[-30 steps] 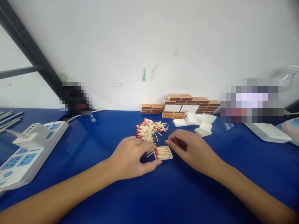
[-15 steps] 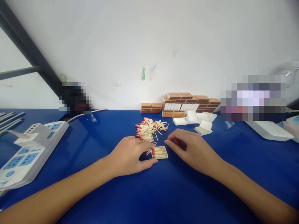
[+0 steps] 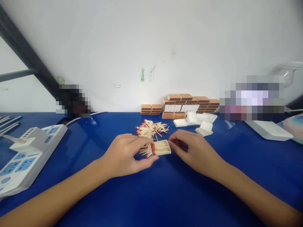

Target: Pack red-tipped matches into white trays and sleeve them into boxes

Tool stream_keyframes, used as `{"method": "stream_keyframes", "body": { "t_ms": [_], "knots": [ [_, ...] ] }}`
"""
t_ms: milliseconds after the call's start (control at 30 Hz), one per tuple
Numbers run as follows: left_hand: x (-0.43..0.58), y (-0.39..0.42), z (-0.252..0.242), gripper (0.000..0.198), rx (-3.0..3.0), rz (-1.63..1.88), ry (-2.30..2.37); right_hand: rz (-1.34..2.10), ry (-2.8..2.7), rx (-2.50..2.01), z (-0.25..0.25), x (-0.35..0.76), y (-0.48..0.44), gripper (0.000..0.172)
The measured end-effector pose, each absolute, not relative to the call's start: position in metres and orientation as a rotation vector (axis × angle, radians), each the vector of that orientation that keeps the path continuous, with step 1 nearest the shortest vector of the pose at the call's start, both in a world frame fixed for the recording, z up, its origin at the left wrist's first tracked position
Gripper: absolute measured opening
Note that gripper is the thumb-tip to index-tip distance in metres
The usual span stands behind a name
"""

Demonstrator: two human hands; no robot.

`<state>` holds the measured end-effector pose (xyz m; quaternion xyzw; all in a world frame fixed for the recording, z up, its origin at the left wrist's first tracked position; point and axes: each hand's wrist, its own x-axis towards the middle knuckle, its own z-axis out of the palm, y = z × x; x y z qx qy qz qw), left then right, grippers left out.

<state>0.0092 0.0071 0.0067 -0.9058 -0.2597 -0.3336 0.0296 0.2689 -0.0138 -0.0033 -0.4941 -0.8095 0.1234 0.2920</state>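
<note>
Between the thumb and fingers of my left hand (image 3: 130,154) is a white matchbox tray (image 3: 169,153), gripped near its left end and tilted a little. Red-headed matches (image 3: 161,147) lie inside it in a row, heads to the left. My right hand (image 3: 195,149) is curled, with thumb and fingertips brought together at the tray's right end; its other fingers are partly hidden. Just beyond the tray spreads a loose pile of matches (image 3: 150,128), and some of them show under my left hand beside the tray.
Brown matchboxes (image 3: 202,99) are stacked along the wall, with a smaller stack (image 3: 151,109) to their left. Several white trays (image 3: 180,122) lie before them. A power strip (image 3: 30,157) stands at the left, and a white box (image 3: 268,130) lies at the right on the blue table (image 3: 151,198).
My left hand has raised the tray and tilted it, moving it slightly away from me. The right fingertips are now at its end. More loose matches show at its left. The view shifted slightly.
</note>
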Motion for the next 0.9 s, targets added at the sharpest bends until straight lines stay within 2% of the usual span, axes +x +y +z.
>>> {"method": "stream_keyframes", "body": {
  "t_ms": [200,433,667,900],
  "knots": [
    [-0.013,0.036,0.024,0.028,-2.818,-0.957,-1.106,0.131,-2.044,-1.466,0.006,0.297,0.003,0.021],
    [-0.015,0.041,0.016,0.032,-2.874,-0.843,-1.084,-0.122,-1.775,-2.103,0.024,0.370,0.027,0.018],
    [-0.012,0.036,0.013,0.032,-2.821,-0.918,-0.972,0.080,-1.704,-2.290,0.028,0.386,0.030,0.024],
    [-0.011,0.035,0.013,0.029,-2.824,-0.951,-0.943,0.076,-1.688,-2.234,0.023,0.376,0.027,0.021]
  ]
}}
